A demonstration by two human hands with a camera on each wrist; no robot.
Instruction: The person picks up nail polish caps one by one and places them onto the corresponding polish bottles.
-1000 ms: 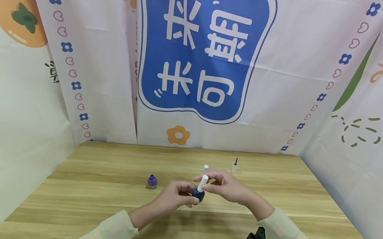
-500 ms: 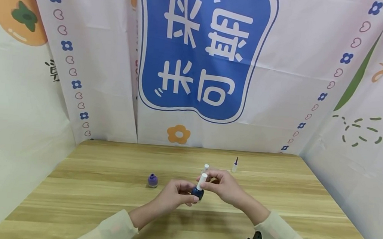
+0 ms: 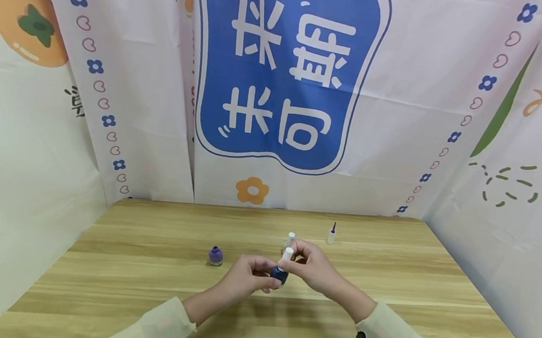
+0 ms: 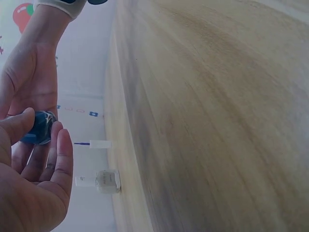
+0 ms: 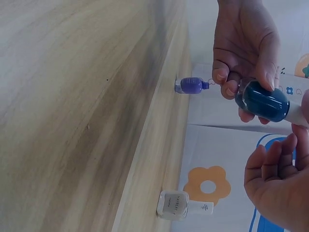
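Note:
A dark teal-blue nail polish bottle (image 3: 279, 274) with a white cap (image 3: 287, 253) is held above the table, tilted slightly. My left hand (image 3: 243, 277) grips its glass body between thumb and fingers. My right hand (image 3: 313, 270) pinches the cap near the bottle's neck; in the right wrist view the cap (image 5: 295, 114) is partly covered by those fingers. An uncapped purple nail polish bottle (image 3: 216, 256) stands to the left. Its white cap with a purple brush (image 3: 331, 234) stands brush-up at the back right.
Behind the right hand's fingers stands a clear nail polish bottle (image 5: 173, 205) with a white cap, partly hidden in the head view. Printed cloth (image 3: 399, 120) hangs at the back and sides of the wooden table (image 3: 146, 297).
My right hand has moved a little left, and its thumb has slid down the white cap towards the neck. The left hand keeps its grip on the bottle.

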